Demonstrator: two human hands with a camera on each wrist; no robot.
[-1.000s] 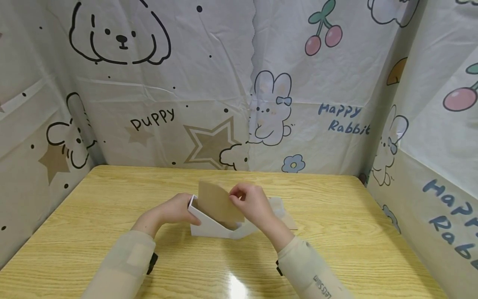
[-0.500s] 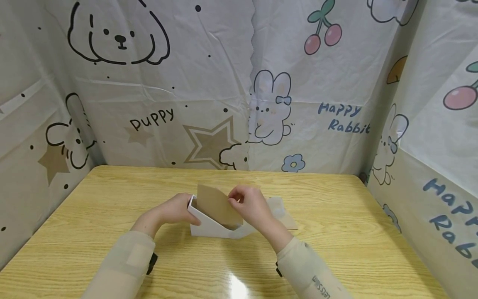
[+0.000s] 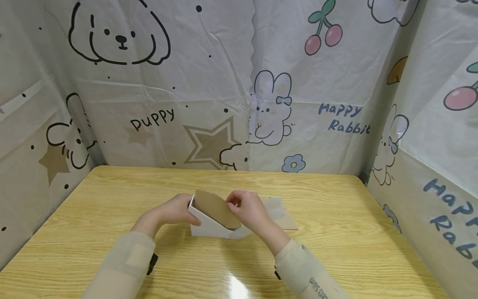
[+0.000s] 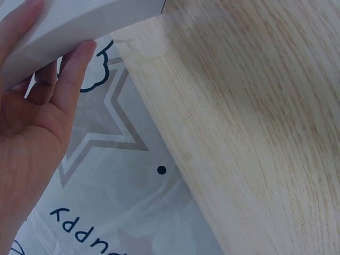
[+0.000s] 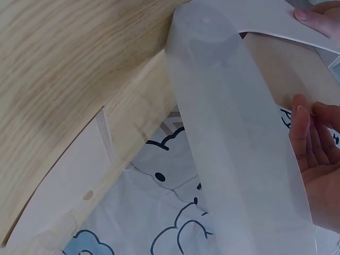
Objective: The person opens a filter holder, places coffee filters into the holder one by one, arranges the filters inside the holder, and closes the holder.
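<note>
A white open box (image 3: 210, 226) with a slanted side rests on the table, a brown card (image 3: 214, 207) leaning upright inside it. Around the box's left end the left hand (image 3: 178, 208) is gripping, thumb on the near side; its fingers also lie against the white wall (image 4: 101, 26) in the left wrist view. The right hand (image 3: 249, 207) pinches the card's right edge between thumb and fingers. That pinch shows in the right wrist view too, where the right hand (image 5: 321, 154) holds the card (image 5: 289, 64) behind a translucent strip (image 5: 234, 138).
Right of the box a pale flat piece (image 3: 287, 220) lies on the wooden table (image 3: 336, 249), with a translucent sheet (image 3: 274, 205) over part of it. A printed cloth (image 3: 209, 83) hangs behind the table and at both sides.
The brown card has moved lower into the box. With it the right hand has come down and slightly left. The left hand and the box have stayed in place.
</note>
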